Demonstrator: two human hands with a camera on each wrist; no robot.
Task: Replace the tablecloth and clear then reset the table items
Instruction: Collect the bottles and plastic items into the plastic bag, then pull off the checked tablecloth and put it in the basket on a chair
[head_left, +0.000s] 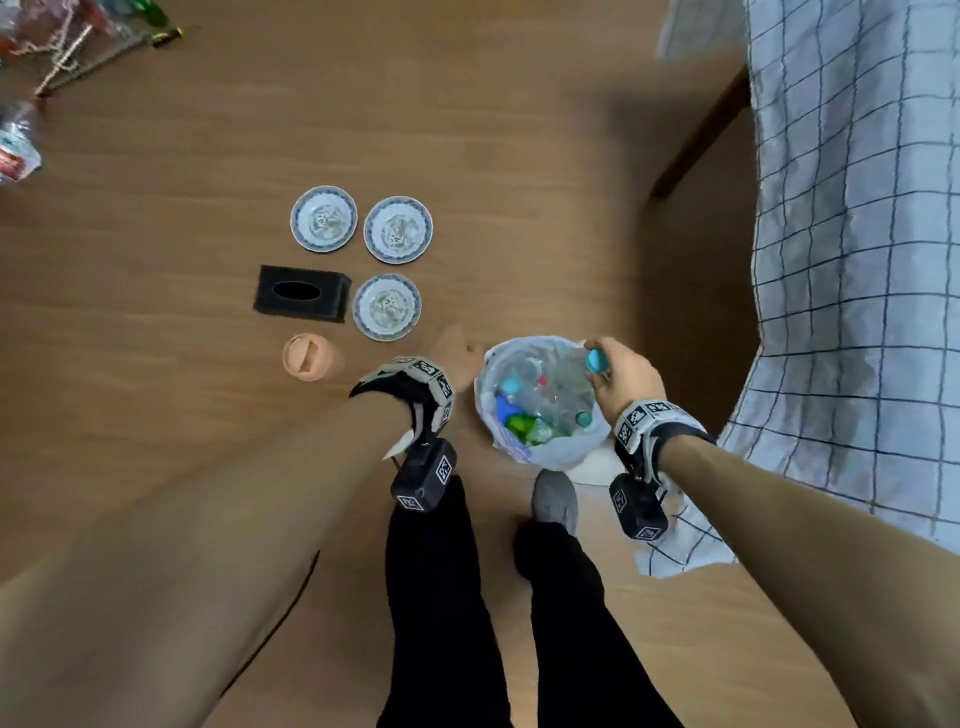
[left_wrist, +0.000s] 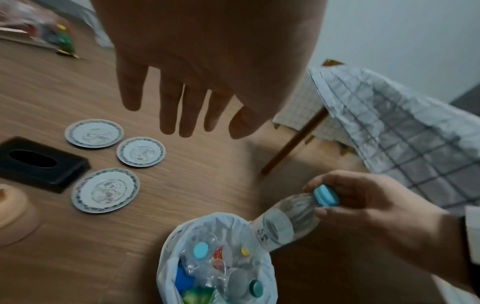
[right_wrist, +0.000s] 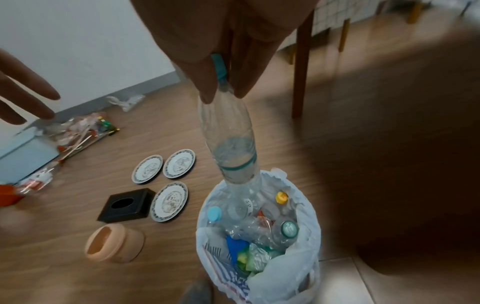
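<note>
My right hand (head_left: 618, 371) pinches a clear plastic bottle (right_wrist: 228, 144) by its blue cap (left_wrist: 326, 195); the bottle hangs with its base inside the white-lined trash bin (head_left: 587, 447), which holds several bottles and wrappers. My left hand (left_wrist: 182, 111) hovers open, fingers straight, beside the bin and holds nothing. On the wooden floor sit three blue-rimmed plates (head_left: 323, 219) (head_left: 398, 229) (head_left: 386, 307), a black tissue box (head_left: 301, 293) and a peach holder (head_left: 310, 357). A white checked tablecloth (head_left: 857, 234) drapes over the table at right.
Plastic wrappers and sticks (head_left: 67, 47) litter the floor at far left. A wooden table leg (head_left: 698, 135) slants beside the cloth. My feet (head_left: 556, 501) stand just behind the bin.
</note>
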